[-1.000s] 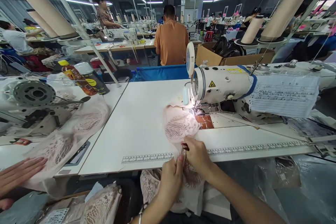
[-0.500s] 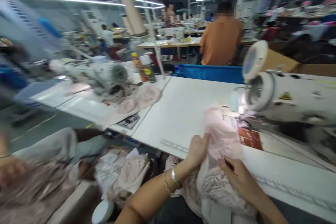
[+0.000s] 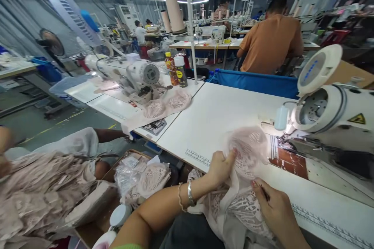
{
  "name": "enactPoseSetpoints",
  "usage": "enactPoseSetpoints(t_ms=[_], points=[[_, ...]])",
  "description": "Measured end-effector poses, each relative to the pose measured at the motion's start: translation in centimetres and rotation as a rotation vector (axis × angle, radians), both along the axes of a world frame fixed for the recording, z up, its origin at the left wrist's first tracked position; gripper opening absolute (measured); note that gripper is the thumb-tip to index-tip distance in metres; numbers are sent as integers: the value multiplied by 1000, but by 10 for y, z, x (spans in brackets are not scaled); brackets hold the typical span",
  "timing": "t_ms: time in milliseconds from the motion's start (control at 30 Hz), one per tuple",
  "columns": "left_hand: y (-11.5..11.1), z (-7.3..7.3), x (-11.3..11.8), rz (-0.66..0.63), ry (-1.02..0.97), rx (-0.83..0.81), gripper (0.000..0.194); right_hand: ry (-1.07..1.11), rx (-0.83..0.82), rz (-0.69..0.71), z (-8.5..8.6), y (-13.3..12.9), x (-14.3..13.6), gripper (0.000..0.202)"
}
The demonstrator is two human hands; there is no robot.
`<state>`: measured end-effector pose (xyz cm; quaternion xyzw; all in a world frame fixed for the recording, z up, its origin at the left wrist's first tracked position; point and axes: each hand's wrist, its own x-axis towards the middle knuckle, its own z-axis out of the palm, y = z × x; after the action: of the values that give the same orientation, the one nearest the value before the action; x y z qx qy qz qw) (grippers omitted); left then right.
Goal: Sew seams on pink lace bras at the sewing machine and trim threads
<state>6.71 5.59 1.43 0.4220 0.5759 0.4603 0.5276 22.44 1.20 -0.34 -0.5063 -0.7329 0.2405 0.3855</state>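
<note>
Left fingers (image 3: pixel 231 157) pinch the lace (image 3: pixel 249 148) near the front edge of the desk (image 3: pixel 210 109); right fingers (image 3: pixel 258 187) pinch it lower, gripping a small dark item (image 3: pixel 265 193) as well. The lace lies partly on the desk, its lower part hanging past the front edge. The machine (image 3: pixel 327 111) stands just right. Leftward, open white surface runs to the seam with the next desk (image 3: pixel 106 109); behind, to the far edge beside blue cloth (image 3: pixel 257 84)

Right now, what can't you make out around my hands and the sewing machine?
In the head view:
Small dark object in the right hand: mostly hidden by that hand.
Pale pink lace fabric: upper part blurred, lower end cut off by the bottom edge.
White sewing machine: cut off by the right edge.
Dark cylindrical can: lettering too small.
</note>
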Motion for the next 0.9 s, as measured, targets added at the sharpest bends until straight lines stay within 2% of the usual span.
enactPoseSetpoints(t_ms=[100, 233, 433, 600, 900], points=[[-2, 2, -8, -56, 0, 20, 62, 54, -115, -38, -3, -10, 10, 52], [-3, 3, -5, -100, -17, 31, 65, 105, -178, -30, -1, -17, 12, 51], [-6, -2, 7, 1, -199, -109, 66, 95, -222, -27, 8, -13, 11, 48], [-7, 1, 6, 39, -318, -252, 65, 127, -227, -20, 9, -14, 8, 51], [-13, 0, 9, 97, -282, -155, 62, 182, -194, -36, 17, -15, -4, 52]])
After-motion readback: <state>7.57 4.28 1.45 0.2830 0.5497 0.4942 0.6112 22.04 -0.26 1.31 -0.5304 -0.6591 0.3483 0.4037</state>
